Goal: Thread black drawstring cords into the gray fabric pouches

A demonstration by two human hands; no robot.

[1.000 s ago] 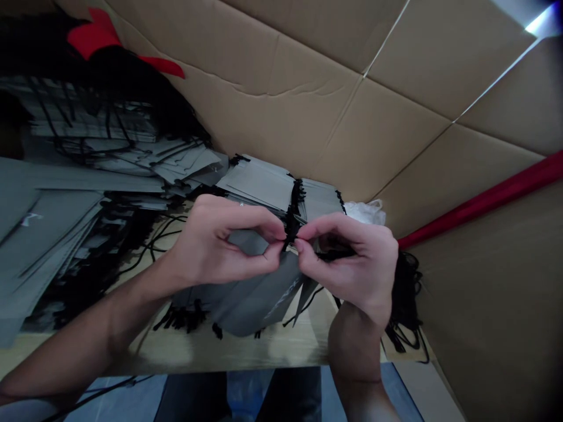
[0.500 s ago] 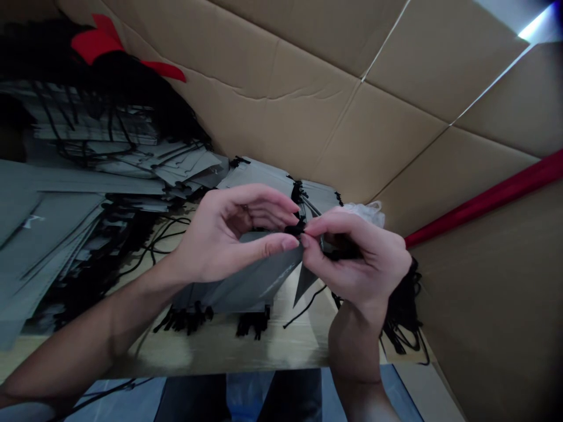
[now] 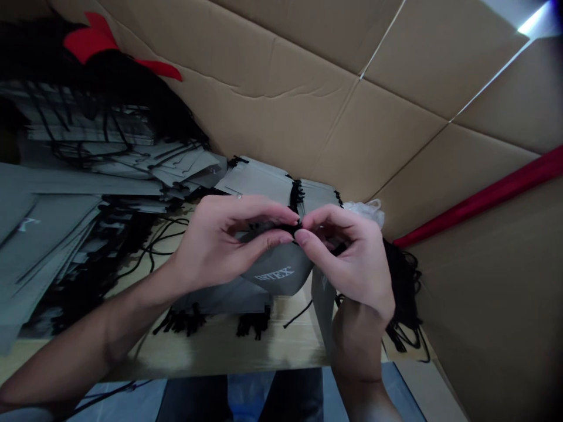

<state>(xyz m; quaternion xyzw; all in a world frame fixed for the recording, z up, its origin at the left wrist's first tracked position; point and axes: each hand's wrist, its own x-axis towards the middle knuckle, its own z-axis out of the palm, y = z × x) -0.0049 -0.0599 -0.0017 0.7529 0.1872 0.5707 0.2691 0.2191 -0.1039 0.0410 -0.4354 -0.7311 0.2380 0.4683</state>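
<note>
Closed since half a second ago from a wide gap to a light pinch: left hand point(image 3: 215, 243), on the black cord point(image 3: 290, 229) just above the grey INTEX sheet point(image 3: 281, 280), now turned lettering-forward. Pinching that cord too with the right hand point(image 3: 358, 249), thumb near forefinger, above the sheet's right side. Keep both pinches close, tension even, without creasing the sheet. Mind the second sheet point(image 3: 323, 296) hanging right of it, sheet pile point(image 3: 224, 298) below-left, black cord bundle point(image 3: 402, 287) farther right.
</note>
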